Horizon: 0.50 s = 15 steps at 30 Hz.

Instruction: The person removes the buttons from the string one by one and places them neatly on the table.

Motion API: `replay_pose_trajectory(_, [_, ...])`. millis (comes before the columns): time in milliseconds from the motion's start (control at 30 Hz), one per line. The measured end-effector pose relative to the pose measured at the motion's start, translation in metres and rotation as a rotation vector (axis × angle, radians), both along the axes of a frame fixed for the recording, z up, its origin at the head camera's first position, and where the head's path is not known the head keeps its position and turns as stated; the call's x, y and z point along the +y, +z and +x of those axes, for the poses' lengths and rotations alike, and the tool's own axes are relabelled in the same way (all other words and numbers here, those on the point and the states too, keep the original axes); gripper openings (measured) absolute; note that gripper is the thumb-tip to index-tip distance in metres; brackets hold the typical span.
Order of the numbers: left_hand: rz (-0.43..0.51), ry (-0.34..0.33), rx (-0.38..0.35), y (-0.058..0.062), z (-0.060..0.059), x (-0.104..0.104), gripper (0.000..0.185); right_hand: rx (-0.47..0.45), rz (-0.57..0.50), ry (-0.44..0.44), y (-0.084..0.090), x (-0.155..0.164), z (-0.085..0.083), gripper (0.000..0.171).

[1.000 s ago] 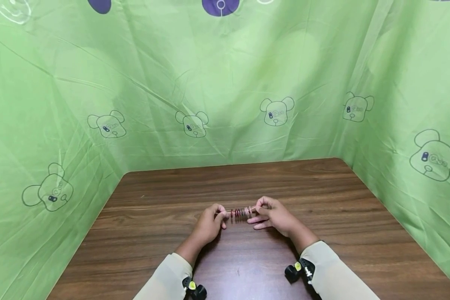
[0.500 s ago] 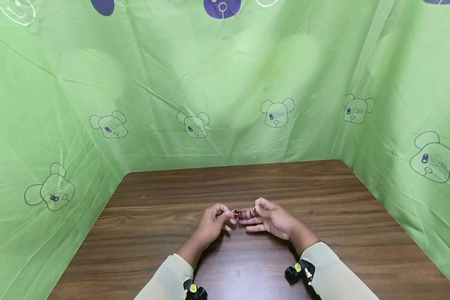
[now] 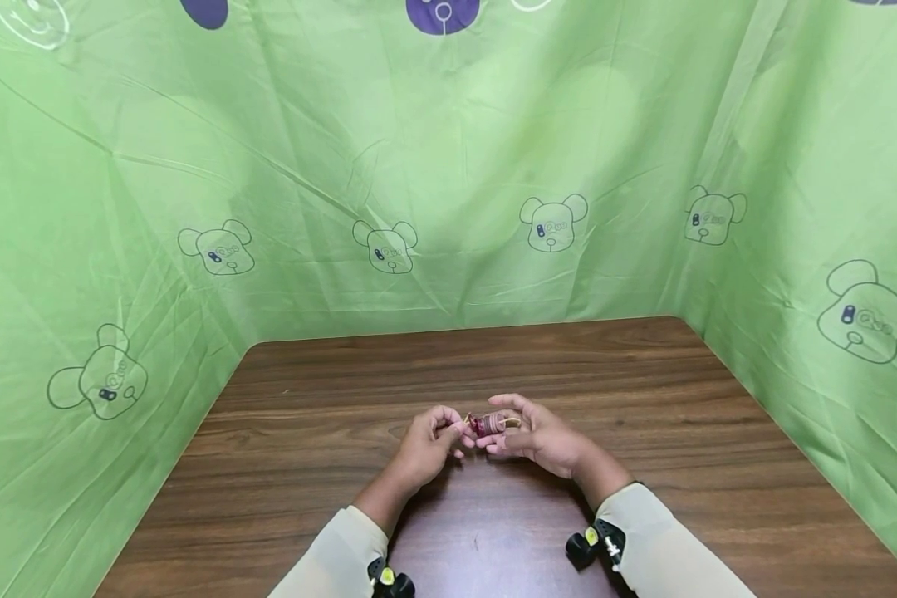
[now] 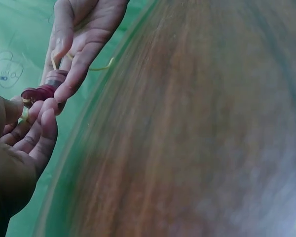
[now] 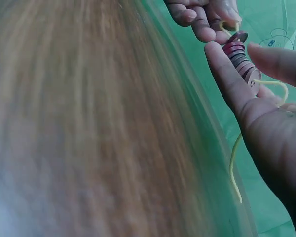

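Observation:
A short stack of buttons (image 3: 489, 424), red through grey to pale pink, is threaded on a yellow cord (image 5: 233, 168). Thumb and fingers of my left hand (image 3: 421, 446) pinch the cord close to the red end. My right hand (image 3: 547, 442) lies around the stack, its fingers fairly straight and the buttons (image 5: 239, 57) resting between them. From the pale button, a loop of cord bends over the right palm, and a loose tail hangs below that hand in the right wrist view. The left fingertips partly hide the red end.
Both hands are above a brown wood-grain table (image 3: 344, 374). Green curtains (image 3: 456, 166) with bear-head drawings enclose its back and sides. A black wrist camera (image 3: 583, 548) sits at the right sleeve, another (image 3: 394, 584) at the left.
My right fingers have let go of the cord's end and spread around the buttons. The buttons have closed up into a tighter stack, and the left hand has shifted slightly right.

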<state>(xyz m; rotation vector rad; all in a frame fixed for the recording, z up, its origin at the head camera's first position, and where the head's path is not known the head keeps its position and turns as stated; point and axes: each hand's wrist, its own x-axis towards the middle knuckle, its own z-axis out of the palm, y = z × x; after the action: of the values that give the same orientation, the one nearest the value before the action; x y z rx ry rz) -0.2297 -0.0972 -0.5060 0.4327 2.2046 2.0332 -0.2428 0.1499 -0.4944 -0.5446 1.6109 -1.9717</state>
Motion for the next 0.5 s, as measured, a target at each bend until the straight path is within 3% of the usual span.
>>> replay_pose_trajectory(500, [-0.048, -0.003, 0.019, 0.0055, 0.0037, 0.0061, 0.013, 0.055, 0.015, -0.035, -0.0053, -0.0084, 0.0014, 0.061])
